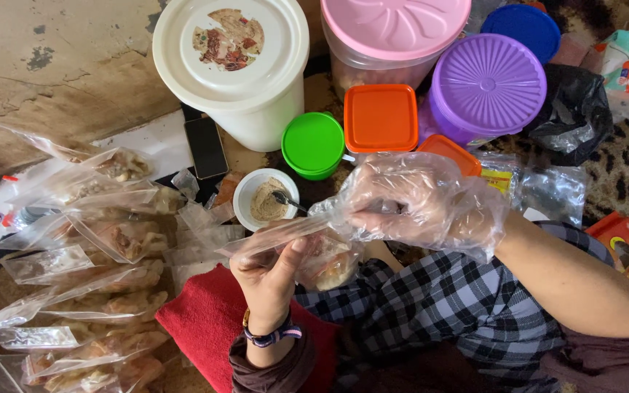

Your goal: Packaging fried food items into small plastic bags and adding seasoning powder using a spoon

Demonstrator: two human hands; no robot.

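While many filled snack bags (103,306) already lie stacked, the left hand (271,273) pinches another clear bag (307,247) as the gloved right hand (420,204) grips its top, unsealed.

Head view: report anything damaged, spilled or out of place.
The bare floor at upper left is cracked, with patches of its surface flaked off. A dark phone lies among the food things, beside the white tub. Nothing looks spilled: the small bowl of brown powder is upright and the tubs are lidded.
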